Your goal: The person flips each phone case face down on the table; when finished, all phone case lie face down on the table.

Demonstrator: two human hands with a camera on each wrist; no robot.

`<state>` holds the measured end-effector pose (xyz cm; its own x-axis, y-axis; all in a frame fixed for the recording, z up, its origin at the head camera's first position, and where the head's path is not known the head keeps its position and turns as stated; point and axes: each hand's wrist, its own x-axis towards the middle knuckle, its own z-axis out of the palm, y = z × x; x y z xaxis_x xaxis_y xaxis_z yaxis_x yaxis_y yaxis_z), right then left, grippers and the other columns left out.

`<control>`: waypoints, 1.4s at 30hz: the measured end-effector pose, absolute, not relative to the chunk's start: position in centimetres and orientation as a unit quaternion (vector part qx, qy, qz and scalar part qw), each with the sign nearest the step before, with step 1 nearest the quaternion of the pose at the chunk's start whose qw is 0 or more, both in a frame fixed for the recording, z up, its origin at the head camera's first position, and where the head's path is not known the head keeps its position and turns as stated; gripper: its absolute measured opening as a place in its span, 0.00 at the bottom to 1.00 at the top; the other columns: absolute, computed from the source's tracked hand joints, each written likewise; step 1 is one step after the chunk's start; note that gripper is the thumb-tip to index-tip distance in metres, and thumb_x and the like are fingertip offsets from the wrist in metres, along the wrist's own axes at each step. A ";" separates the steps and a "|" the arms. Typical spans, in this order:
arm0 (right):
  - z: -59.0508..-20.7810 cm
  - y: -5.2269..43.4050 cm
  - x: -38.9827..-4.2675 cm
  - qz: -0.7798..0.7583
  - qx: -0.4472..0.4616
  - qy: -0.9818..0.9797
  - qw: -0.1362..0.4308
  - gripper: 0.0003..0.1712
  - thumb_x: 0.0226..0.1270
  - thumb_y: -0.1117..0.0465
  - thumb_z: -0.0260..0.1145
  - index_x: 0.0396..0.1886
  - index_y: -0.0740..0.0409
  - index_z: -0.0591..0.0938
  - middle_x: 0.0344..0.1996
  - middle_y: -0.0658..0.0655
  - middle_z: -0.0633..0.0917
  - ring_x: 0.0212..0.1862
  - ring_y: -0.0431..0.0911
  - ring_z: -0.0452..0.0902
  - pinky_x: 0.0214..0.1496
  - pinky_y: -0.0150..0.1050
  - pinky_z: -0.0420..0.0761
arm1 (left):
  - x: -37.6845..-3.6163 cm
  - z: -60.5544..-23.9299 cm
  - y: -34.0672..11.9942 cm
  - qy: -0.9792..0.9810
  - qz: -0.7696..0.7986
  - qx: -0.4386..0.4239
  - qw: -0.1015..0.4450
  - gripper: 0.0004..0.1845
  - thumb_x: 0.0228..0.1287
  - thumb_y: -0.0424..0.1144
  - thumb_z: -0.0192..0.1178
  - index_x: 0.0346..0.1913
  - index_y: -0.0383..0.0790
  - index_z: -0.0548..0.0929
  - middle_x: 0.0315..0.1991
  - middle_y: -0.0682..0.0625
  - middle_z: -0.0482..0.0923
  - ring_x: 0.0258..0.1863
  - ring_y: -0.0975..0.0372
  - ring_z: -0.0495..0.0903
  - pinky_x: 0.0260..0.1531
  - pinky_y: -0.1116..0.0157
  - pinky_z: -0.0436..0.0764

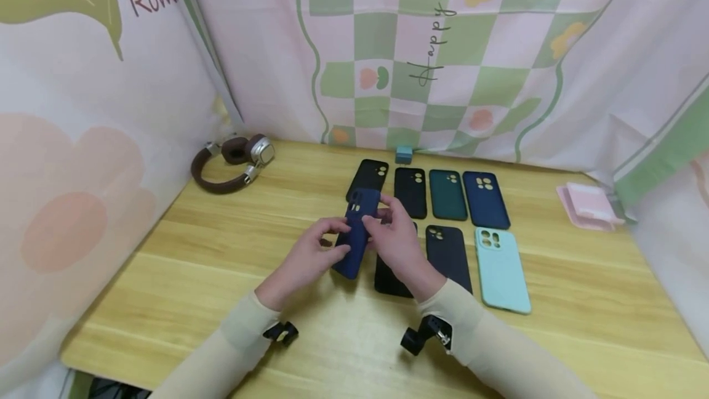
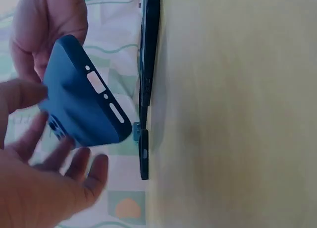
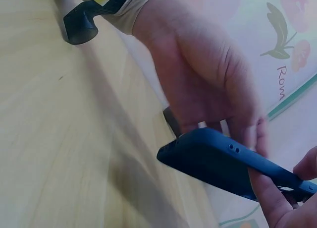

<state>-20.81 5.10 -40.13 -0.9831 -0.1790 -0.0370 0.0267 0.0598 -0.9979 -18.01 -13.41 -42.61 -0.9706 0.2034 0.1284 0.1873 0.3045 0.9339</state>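
A navy blue phone case (image 1: 357,242) is held up above the table, tilted, its camera cut-outs at the far end. My right hand (image 1: 397,245) pinches its right edge, thumb on the near face and fingers behind. In the right wrist view, right-hand fingers (image 3: 275,200) grip the case (image 3: 213,161) along its side. My left hand (image 1: 304,257) is at the case's left edge with fingers spread loosely. The left wrist view shows those left fingers (image 2: 62,173) around the case (image 2: 81,104) without closing on it; its end with port openings faces the camera.
Behind lie two black cases (image 1: 368,176), (image 1: 410,193), a dark green case (image 1: 447,196) and a navy case (image 1: 487,202). Nearer are a partly hidden black case (image 1: 392,279), a dark case (image 1: 450,260) and a mint case (image 1: 504,273). Headphones (image 1: 221,186), a blue block (image 1: 404,154) and pink items (image 1: 589,205) flank them.
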 end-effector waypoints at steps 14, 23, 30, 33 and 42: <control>-40.1 5.2 -20.8 -0.644 -0.047 0.758 0.089 0.32 0.72 0.63 0.60 0.73 0.53 0.63 0.44 0.64 0.80 0.35 0.53 0.82 0.40 0.51 0.83 | -19.4 -43.7 -14.5 0.796 0.605 0.032 0.019 0.06 0.63 0.30 0.63 0.42 0.35 0.82 0.39 0.47 0.81 0.36 0.58 0.78 0.36 0.63 0.79; -40.9 5.3 -21.2 -0.598 -0.043 0.789 0.135 0.41 0.71 0.64 0.60 0.78 0.55 0.53 0.62 0.65 0.74 0.51 0.53 0.81 0.47 0.49 0.82 | -19.5 -43.8 -14.6 0.801 0.598 -0.006 0.017 0.07 0.61 0.30 0.66 0.42 0.36 0.82 0.40 0.47 0.80 0.29 0.60 0.77 0.31 0.65 0.76; -41.2 5.2 -20.9 -0.563 -0.053 0.812 0.144 0.43 0.70 0.60 0.61 0.79 0.53 0.50 0.70 0.64 0.66 0.60 0.55 0.76 0.51 0.47 0.80 | -19.6 -43.9 -14.7 0.814 0.580 -0.013 0.034 0.08 0.62 0.31 0.65 0.44 0.37 0.83 0.41 0.47 0.80 0.30 0.60 0.77 0.30 0.65 0.76; -41.2 5.3 -20.8 -0.544 -0.062 0.824 0.149 0.44 0.70 0.58 0.61 0.79 0.53 0.50 0.71 0.64 0.65 0.60 0.55 0.75 0.53 0.48 0.79 | -19.5 -43.9 -14.8 0.824 0.565 -0.008 0.043 0.09 0.63 0.33 0.65 0.46 0.38 0.84 0.42 0.48 0.81 0.33 0.60 0.79 0.31 0.65 0.77; -41.1 5.6 -20.7 -0.516 -0.067 0.835 0.178 0.45 0.70 0.56 0.61 0.79 0.53 0.49 0.74 0.64 0.59 0.43 0.48 0.81 0.53 0.47 0.75 | -19.5 -43.7 -14.6 0.826 0.556 0.016 0.085 0.14 0.68 0.38 0.61 0.52 0.35 0.82 0.44 0.46 0.82 0.38 0.59 0.82 0.35 0.62 0.82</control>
